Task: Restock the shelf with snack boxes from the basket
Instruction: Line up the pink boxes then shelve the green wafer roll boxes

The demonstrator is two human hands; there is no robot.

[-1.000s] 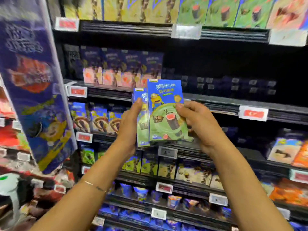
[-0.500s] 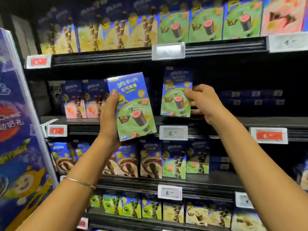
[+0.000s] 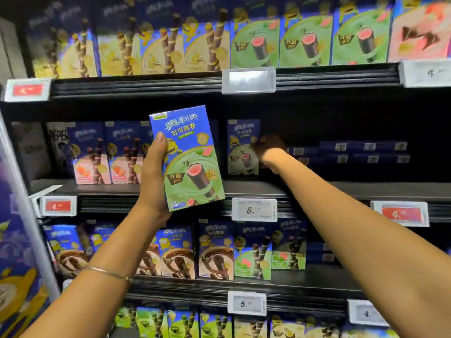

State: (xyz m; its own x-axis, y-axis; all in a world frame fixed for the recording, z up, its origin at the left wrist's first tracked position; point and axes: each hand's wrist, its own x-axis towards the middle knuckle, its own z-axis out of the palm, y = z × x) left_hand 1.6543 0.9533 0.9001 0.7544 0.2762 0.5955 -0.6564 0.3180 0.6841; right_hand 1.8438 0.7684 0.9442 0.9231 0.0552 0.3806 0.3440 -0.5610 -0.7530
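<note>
Nearest the camera, the left hand (image 3: pixel 152 176) grips a blue-and-green cardboard snack box (image 3: pixel 188 157) by its left long edge, thumb on the front face. The box is upright, its top leaning slightly left, and is held in the air just before the black middle shelf (image 3: pixel 341 190). A white price tag (image 3: pixel 254 210) hangs on that shelf's front edge. Farther in, the right hand (image 3: pixel 268 148) reaches into shadow at the right edge of a second box of the same print (image 3: pixel 241 147), which stands upright near the shelf's back. Whether the fingers pinch it or only press it I cannot tell. The held box's slot probably lies straight behind it, between that standing box and the pink-fronted boxes (image 3: pixel 92 154) toward the shelf's left end. That would make the left hand the nearer one, needing only a forward push with the long axis vertical. Flat dark blue boxes (image 3: pixel 366 152) lie along the back right.
</note>
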